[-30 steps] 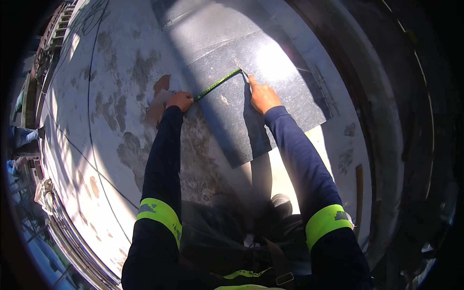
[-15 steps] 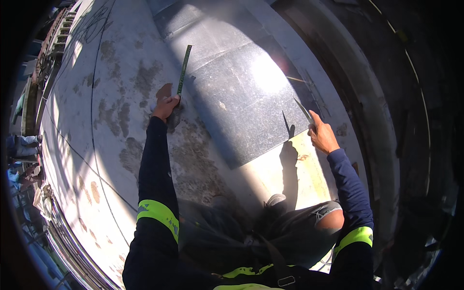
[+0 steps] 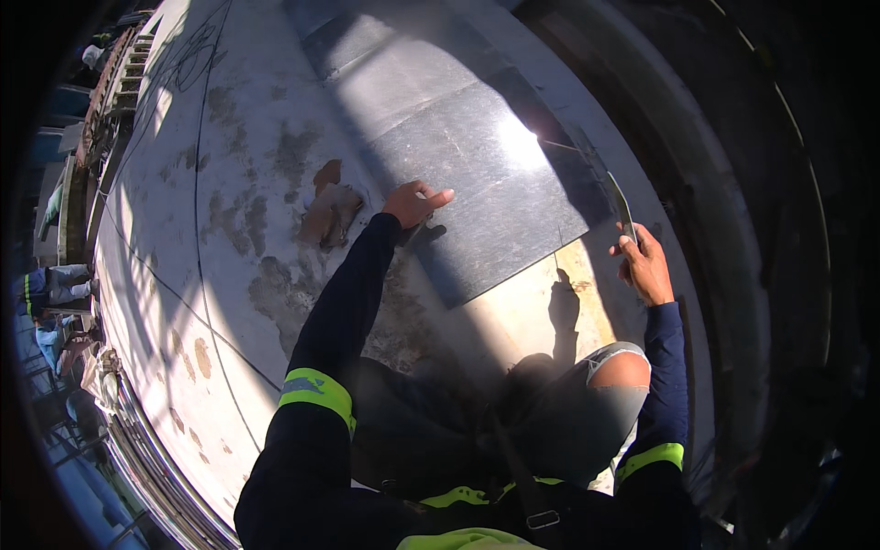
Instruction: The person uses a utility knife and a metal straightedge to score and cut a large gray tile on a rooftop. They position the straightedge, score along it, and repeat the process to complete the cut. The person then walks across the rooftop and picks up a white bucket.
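My left hand hovers over the left edge of a row of grey slabs. Its fingers are curled, with the thumb and forefinger close together; whatever they may hold is hidden. Off the near right corner of the slabs, my right hand grips a thin, narrow, slightly curved blade that points away from me. The nearest slab ends in a straight cut edge, and a sunlit tan patch of floor lies in front of it, carrying the shadow of my right hand and the blade.
A brownish crumpled lump lies on the stained pale floor left of the slabs. A dark cable crosses the floor. Long pipes run at lower left, near another person. A dark curved ledge borders the right side.
My left hand has moved right, from the bare floor to the slabs, and the green measuring strip it held no longer shows. My right hand has shifted slightly right with the blade.
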Action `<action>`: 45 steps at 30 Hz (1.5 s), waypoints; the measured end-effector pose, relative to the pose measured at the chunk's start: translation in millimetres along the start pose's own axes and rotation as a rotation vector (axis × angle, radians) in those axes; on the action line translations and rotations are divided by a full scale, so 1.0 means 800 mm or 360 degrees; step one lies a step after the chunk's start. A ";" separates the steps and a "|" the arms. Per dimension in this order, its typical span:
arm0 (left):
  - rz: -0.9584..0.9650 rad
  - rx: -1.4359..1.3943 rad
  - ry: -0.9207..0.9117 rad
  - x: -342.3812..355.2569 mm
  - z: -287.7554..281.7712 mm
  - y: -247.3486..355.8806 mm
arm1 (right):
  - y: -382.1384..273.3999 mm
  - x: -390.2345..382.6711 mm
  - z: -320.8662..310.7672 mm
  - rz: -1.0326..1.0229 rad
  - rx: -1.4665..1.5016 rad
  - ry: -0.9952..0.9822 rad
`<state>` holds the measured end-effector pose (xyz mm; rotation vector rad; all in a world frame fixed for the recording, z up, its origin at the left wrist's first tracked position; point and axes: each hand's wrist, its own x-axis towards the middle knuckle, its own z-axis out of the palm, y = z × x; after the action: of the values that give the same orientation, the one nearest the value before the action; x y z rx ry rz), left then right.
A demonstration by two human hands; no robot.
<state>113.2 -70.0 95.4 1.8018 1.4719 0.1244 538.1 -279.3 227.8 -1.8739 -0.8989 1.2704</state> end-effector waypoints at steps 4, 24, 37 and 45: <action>0.0163 0.0095 -0.0409 -0.079 0.122 0.069 | -0.032 -0.059 -0.003 -0.0154 -0.0006 0.0092; 0.0474 0.0433 -0.1086 -0.183 0.296 0.055 | -0.080 -0.147 0.080 -0.0389 -0.0590 -0.0644; 0.0731 0.0741 -0.0817 -0.206 0.300 0.073 | -0.063 -0.118 0.068 -0.0402 -0.0657 -0.0649; 0.0522 0.1378 -0.1107 -0.237 0.289 0.055 | -0.069 0.041 0.121 -0.0880 -0.1354 -0.0585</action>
<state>209.0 -350.4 38.5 2.3811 0.7351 -1.0180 446.7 -207.7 231.5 -1.7506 -2.2411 0.9460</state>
